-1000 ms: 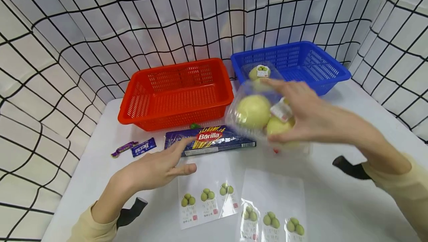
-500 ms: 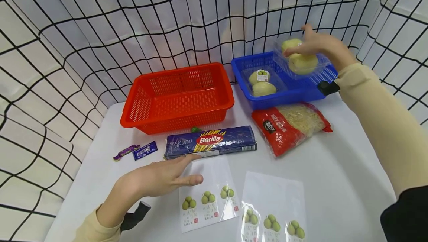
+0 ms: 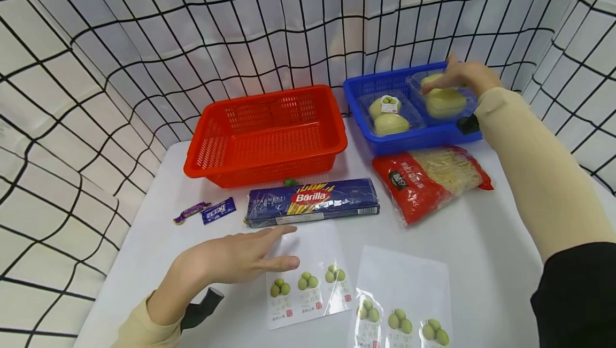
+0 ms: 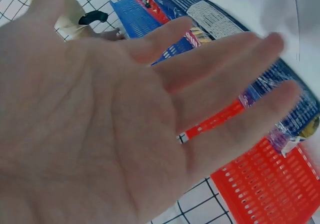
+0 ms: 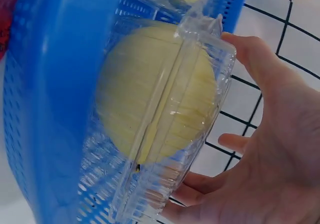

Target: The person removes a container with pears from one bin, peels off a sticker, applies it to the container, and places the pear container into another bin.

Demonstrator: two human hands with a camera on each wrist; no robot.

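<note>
My right hand (image 3: 466, 76) grips a clear plastic clamshell (image 3: 444, 105) of yellow-green round fruit in the right part of the blue basket (image 3: 423, 137). In the right wrist view, thumb and fingers span the side of the clamshell (image 5: 165, 94), some fingertips showing through the plastic. To its left in the basket sits a similar clamshell (image 3: 391, 117) with a fruit-picture label. My left hand (image 3: 231, 257) hovers with straight fingers above a flat clear bag (image 3: 313, 289) printed with green fruit. The left wrist view shows its bare palm (image 4: 110, 124), holding nothing.
A red basket (image 3: 264, 169) stands left of the blue one. Before the baskets lie a Barilla spaghetti box (image 3: 346, 198), a red noodle bag (image 3: 428, 182), two small wrapped sweets (image 3: 218, 210) and a second printed bag (image 3: 404, 278). Black wire mesh (image 3: 289, 32) encloses the table.
The right hand carried the clamshell from above the noodle bag to the back right, then lowered it into the blue basket. The left hand stayed nearly still.
</note>
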